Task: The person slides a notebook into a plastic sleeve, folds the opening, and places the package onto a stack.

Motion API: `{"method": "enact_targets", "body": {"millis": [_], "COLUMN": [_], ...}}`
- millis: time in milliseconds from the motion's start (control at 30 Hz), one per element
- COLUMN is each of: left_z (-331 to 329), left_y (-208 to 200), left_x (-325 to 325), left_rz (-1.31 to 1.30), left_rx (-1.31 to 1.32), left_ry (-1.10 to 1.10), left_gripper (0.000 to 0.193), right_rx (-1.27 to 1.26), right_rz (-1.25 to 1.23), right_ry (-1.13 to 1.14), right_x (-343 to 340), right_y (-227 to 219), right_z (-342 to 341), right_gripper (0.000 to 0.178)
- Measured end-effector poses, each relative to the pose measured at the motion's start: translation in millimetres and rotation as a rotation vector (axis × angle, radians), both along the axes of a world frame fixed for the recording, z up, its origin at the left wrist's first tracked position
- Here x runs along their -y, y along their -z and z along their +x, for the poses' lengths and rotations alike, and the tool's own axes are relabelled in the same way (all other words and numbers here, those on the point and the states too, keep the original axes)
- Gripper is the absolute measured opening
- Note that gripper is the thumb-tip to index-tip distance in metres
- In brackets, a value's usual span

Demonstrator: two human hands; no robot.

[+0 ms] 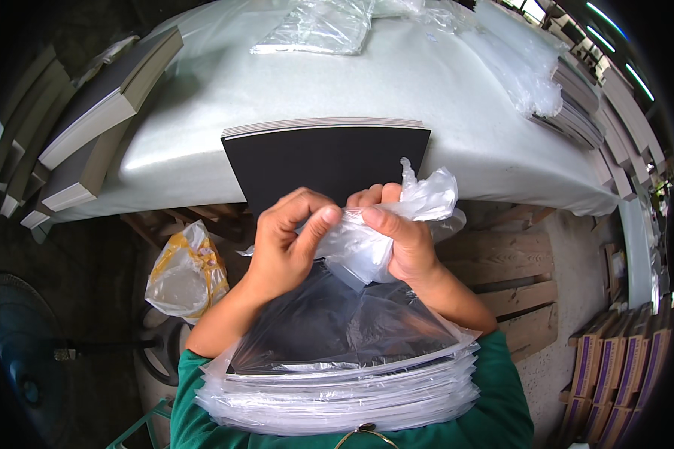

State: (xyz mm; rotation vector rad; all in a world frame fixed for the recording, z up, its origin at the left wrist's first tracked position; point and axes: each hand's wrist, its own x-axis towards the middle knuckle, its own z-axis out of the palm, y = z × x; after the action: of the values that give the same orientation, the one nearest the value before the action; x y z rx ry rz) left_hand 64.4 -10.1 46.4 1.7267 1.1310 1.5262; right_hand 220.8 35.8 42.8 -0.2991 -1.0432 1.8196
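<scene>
A crumpled clear plastic bag (352, 243) is bunched between my two hands, above a pile of flat, plastic-covered dark sheets (337, 385) close to my body. My left hand (286, 238) is closed, its thumb and curled fingers pinching the film. Just beside it, my right hand (397, 228) grips the same film with thumb and fingers, and loose plastic spills out past it on the far side. Beyond the hands, a stack of thin boards with a black top sheet (326, 157) leans at the table's front edge. The hands and film cover its lower part.
A table with a pale cover (337, 86) spans the far side, carrying clear plastic packs (318, 30). Thick dark board stacks (112, 97) stand at left, more at right. Below are a yellow-taped plastic bag (187, 269), a fan (22, 352), a wooden pallet (509, 258) and stacked cartons (610, 367).
</scene>
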Motion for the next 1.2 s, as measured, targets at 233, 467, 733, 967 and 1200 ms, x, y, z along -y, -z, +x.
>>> {"method": "enact_targets", "body": {"millis": [233, 467, 733, 967, 1200], "left_z": [-25.7, -55.5, -67.3, -53.9, -99.2], "left_y": [-13.4, -2.8, 19.3, 67.9, 43.3], "left_x": [4.4, 5.2, 13.2, 15.6, 9.8], "left_rz": [-0.531, -0.311, -0.672, -0.937, -0.107], "left_rx": [0.793, 0.594, 0.053, 0.367, 0.925], "left_ry": [0.256, 0.522, 0.592, -0.007, 1.08], "left_gripper": [0.027, 0.022, 0.028, 0.033, 0.026], "right_rx": [0.378, 0.425, 0.028, -0.276, 0.451], "right_rz": [0.219, 0.343, -0.372, -0.218, 0.064], "right_ry": [0.028, -0.323, -0.256, -0.185, 0.839], "right_x": [-7.6, -27.9, -42.4, -11.9, -29.4], "right_y": [0.2, 3.2, 16.4, 35.2, 45.3], "right_z": [32.1, 92.3, 113.6, 87.5, 62.3], "right_gripper": [0.023, 0.024, 0.029, 0.055, 0.036]}}
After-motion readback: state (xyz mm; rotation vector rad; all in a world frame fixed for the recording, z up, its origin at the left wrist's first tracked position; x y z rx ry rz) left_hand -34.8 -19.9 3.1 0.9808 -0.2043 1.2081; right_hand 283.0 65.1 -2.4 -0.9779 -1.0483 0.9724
